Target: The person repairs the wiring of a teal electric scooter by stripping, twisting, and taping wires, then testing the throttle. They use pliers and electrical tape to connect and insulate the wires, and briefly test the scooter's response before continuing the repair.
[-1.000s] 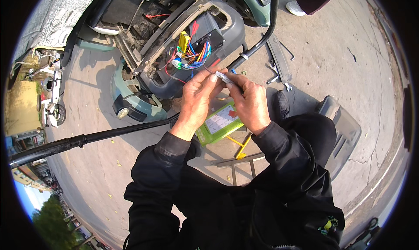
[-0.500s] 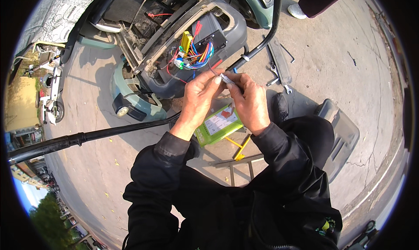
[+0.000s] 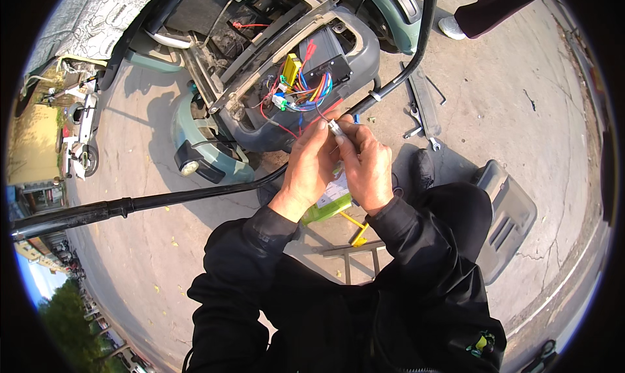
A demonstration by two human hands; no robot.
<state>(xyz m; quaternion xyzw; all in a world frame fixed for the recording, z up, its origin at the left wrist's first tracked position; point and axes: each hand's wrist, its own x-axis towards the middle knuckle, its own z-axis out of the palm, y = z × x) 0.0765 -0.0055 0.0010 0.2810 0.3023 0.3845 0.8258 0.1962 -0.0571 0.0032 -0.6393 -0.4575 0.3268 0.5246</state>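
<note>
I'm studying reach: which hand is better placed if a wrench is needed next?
Probably the right hand: an open-end wrench lies on its side, closer to it than to the left hand, though its fingers grip the white connector.

Bright daylight lights up the left hand, the right hand and the pale ground. A dark shadow lies left of the gray vehicle. Some folds in the black jacket are hard to see. Far trees look fuzzy. The view is round, with 4 black corners, bent lines near the rim and a thin blue glow.
</note>
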